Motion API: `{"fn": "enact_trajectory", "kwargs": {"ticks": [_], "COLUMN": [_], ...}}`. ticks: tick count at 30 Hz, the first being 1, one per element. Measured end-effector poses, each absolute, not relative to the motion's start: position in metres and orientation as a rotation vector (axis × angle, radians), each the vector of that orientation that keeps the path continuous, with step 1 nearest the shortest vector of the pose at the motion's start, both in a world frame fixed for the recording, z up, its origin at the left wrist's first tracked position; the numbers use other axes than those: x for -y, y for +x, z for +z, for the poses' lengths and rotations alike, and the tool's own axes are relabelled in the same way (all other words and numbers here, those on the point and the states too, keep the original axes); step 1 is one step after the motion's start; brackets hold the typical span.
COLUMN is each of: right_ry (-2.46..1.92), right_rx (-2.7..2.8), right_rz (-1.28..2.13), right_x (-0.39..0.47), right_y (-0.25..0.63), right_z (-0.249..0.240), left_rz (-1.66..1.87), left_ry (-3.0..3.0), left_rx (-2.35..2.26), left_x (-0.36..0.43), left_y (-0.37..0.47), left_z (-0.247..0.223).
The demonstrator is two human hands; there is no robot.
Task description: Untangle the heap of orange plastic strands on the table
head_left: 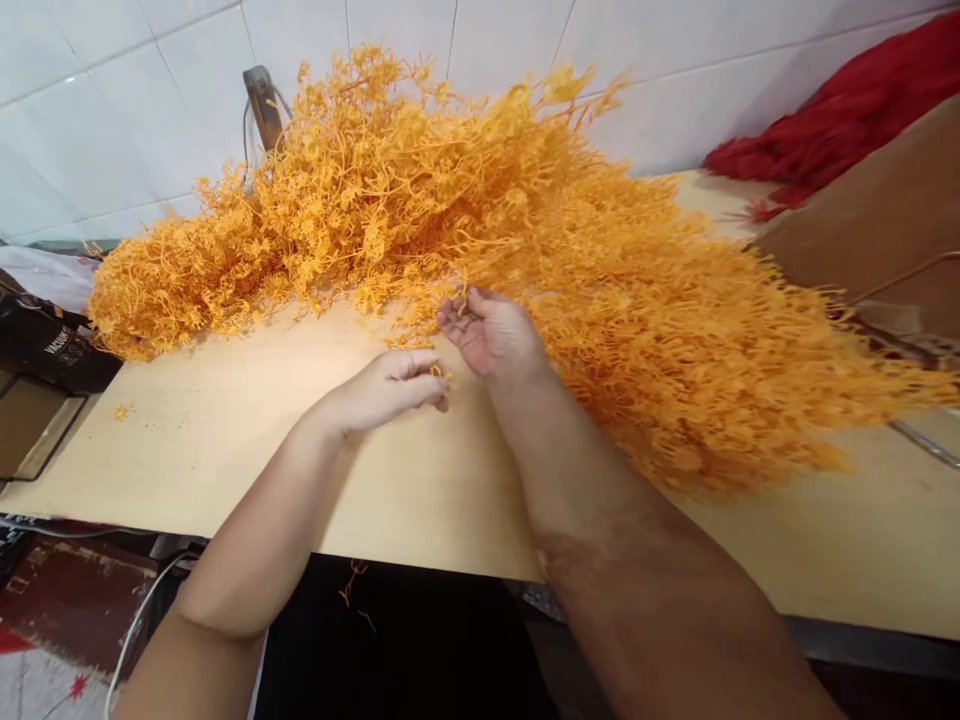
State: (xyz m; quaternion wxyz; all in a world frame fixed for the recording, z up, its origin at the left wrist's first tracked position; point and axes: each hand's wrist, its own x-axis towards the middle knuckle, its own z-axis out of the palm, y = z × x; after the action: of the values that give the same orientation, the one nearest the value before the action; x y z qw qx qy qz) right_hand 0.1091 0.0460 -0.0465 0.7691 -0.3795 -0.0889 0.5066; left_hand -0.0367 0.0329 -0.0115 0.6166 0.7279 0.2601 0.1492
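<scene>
A large heap of orange, thin-branched sprigs point(390, 190), which look like moulded plastic flower pieces, spreads over a pale wooden table point(225, 440). My left hand point(397, 390) is closed in a pinch over the bare wood, holding a small orange sprig point(444, 376) at its fingertips. Just beyond it to the right, my right hand point(499, 335) is palm-up at the near edge of the heap. Its thumb and forefinger pinch an orange strand, while the other fingers curl loosely. Whether that strand is apart from the heap I cannot tell.
A black box point(52, 340) marked VACUUM stands at the left end. Red material point(840, 110) lies at the back right, beside a brown cardboard piece point(877, 220). White tiles point(112, 130) line the wall. A loose orange bit point(124, 411) lies on the table's left part.
</scene>
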Motion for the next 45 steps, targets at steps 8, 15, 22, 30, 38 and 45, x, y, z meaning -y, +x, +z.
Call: {"fn": "enact_trajectory", "kwargs": {"ticks": [8, 15, 22, 30, 38, 45], "right_ry": [-0.712, -0.711, -0.669, -0.751, -1.169, -1.337], "right_rx": [0.395, 0.435, 0.553, 0.676, 0.728, 0.692], "right_rz": [1.361, 1.441, 1.481, 1.396, 1.114, 0.915], "right_x": [-0.035, -0.028, -0.032, -0.031, -0.035, -0.036], "right_y": [0.111, 0.113, 0.113, 0.112, 0.089, 0.078], "right_z": [-0.034, -0.029, -0.036, -0.033, -0.037, -0.029], "left_rz": [0.742, 0.976, 0.853, 0.904, 0.828, 0.786], "left_ry": [1.501, 1.765, 2.176, 1.722, 1.339, 1.416], "left_rx": [-0.964, -1.061, -1.229, -0.995, -0.938, -0.735], "left_x": [-0.061, -0.070, -0.063, -0.077, -0.061, -0.061], "left_y": [-0.057, -0.049, -0.014, -0.022, -0.031, -0.033], "left_z": [-0.008, -0.017, -0.027, -0.032, -0.010, -0.017]}}
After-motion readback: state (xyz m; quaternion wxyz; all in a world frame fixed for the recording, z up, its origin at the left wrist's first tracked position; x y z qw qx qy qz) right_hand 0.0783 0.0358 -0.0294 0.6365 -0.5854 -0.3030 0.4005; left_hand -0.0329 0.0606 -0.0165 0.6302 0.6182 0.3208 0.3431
